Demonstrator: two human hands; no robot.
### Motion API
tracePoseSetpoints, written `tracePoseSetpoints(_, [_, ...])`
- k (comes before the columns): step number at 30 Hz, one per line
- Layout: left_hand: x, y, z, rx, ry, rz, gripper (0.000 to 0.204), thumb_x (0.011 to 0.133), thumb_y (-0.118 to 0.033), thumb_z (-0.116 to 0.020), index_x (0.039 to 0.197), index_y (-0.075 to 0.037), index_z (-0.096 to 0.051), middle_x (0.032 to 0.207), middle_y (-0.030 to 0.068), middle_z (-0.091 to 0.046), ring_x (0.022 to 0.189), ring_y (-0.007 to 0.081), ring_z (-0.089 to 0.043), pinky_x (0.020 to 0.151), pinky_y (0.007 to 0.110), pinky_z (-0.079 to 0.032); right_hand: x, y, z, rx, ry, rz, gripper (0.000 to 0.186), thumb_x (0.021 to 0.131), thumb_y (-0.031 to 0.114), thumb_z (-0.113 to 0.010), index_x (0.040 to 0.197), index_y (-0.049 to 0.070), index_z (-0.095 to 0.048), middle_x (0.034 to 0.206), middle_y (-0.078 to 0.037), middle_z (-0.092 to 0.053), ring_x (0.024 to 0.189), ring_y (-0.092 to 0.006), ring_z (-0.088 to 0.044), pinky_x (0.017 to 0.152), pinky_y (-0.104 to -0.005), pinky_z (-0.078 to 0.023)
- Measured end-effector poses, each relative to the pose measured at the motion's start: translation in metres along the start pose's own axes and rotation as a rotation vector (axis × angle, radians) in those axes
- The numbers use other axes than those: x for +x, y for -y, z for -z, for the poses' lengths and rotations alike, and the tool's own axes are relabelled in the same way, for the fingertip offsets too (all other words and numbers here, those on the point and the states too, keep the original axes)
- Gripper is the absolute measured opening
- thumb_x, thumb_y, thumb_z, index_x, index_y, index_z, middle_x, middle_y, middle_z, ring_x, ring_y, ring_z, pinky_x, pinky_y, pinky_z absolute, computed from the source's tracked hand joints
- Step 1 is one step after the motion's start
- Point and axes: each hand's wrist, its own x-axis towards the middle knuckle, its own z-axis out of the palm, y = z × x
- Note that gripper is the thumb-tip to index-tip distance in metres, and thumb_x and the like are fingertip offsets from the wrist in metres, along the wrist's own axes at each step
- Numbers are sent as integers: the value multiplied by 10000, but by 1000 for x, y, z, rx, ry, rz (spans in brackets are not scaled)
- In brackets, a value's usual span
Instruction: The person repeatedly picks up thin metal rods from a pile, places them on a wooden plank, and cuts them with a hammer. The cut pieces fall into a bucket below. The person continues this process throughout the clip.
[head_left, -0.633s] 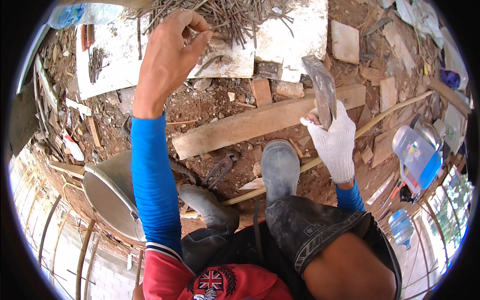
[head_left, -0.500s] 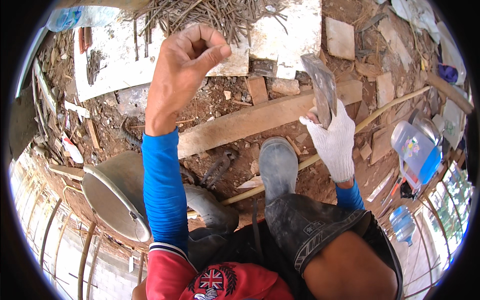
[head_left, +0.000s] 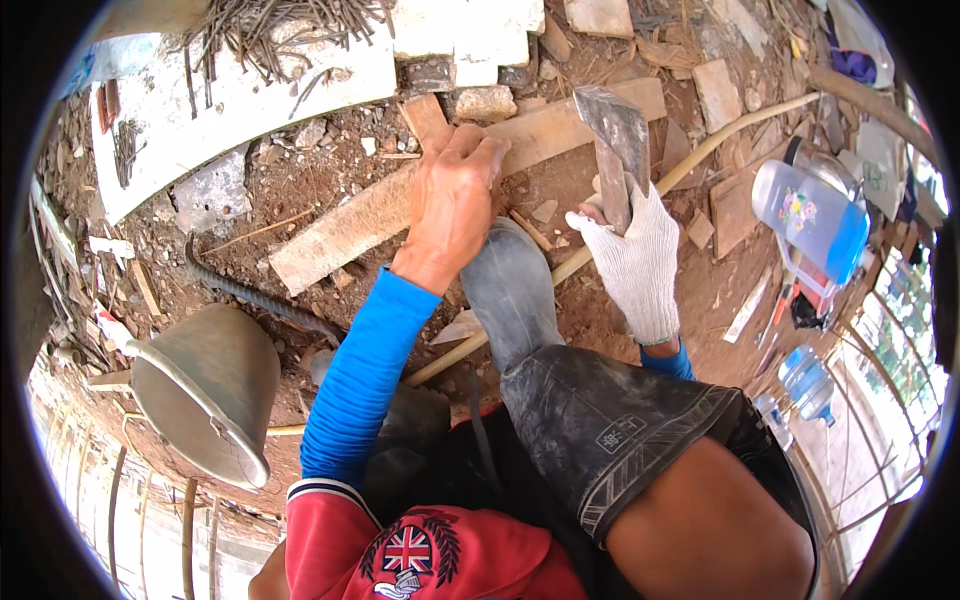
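Observation:
My left hand (head_left: 455, 200), bare, is lowered over the wooden plank (head_left: 350, 228), its fingers curled and pointing down near the far edge. The fingertips are hidden, so whatever they pinch does not show. My right hand (head_left: 635, 255), in a white knit glove, is wrapped around a worn, hatchet-like tool (head_left: 612, 130) with a broad dark metal head, held up above the plank's right part. A grey rubber boot (head_left: 510, 290) stands between my hands, close to the plank's near edge.
Thin rusty rods (head_left: 270, 35) lie piled on a white board (head_left: 240, 120). A grey bucket (head_left: 215, 390) lies tipped at the left. A bamboo pole (head_left: 720, 150) crosses the reddish soil. At the right are a clear jug with a blue lid (head_left: 810, 220) and a blue bottle (head_left: 807, 385).
My left hand has come down from beside the rod pile to the plank, moving right and nearer. My right hand still grips the tool. The view has shifted.

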Motion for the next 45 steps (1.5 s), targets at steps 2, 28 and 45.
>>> tracePoseSetpoints(2, [-5, 3, -4, 85, -6, -47, 172, 907, 2, -777, 1078, -5, -791, 1044, 159, -719, 945, 373, -673, 824, 477, -572, -7, -2, 3, -42, 13, -23, 389, 916, 168, -889, 1194, 19, -660, 908, -90, -786, 798, -164, -795, 693, -329, -616])
tracePoseSetpoints(28, [-34, 23, -3, 549, 146, -310, 595, 1045, -191, -623, 1607, -23, -525, 1484, 190, -540, 1276, 336, -565, 1014, 454, -479, -15, 1, -12, 85, 178, 67, 459, 1022, 224, -785, 1352, -32, -596, 954, -162, -776, 862, -323, -788, 730, -389, -603])
tracePoseSetpoints(45, [-31, 20, -1, 678, 173, -398, 616, 1019, -182, -575, 1577, 70, -515, 1417, 211, -552, 1231, 323, -560, 1035, 431, -480, -9, -8, -25, -302, 114, 178, 410, 1050, 270, -728, 1345, 5, -624, 961, -195, -770, 846, -388, -773, 733, -447, -612])
